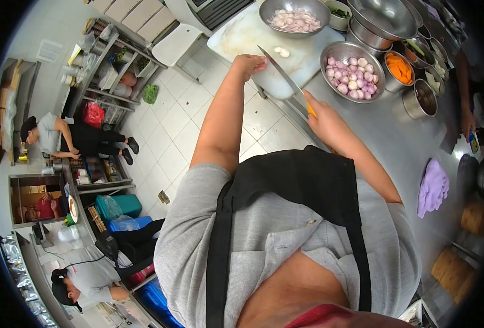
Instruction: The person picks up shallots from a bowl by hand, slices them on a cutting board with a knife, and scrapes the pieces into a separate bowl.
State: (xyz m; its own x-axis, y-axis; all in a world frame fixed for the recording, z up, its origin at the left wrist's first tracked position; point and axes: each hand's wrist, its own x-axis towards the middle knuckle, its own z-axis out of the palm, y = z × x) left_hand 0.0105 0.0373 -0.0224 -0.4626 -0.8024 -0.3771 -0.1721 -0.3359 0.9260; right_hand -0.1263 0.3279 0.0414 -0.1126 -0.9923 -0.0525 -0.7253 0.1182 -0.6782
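My right hand (327, 121) is closed around the orange handle of a knife (281, 71), whose long blade points up and left over the white cutting board (307, 54). At the board's front left edge is my left hand (248, 66), its fingers bent together; a small pale piece shows at the fingertips, too small to name. Several peeled white pieces (282, 52) lie on the board just beyond the blade. A metal bowl of sliced shallots (295, 21) stands at the board's far side. Right of the board, another metal bowl holds whole peeled purple shallots (352, 78).
Farther right stand a bowl of orange slices (398, 70), an empty-looking metal pot (420, 99) and stacked metal bowls (383, 19). A purple cloth (433, 187) lies on the steel counter (384, 131). Two people work at the left; another person's hand (468, 121) shows at right.
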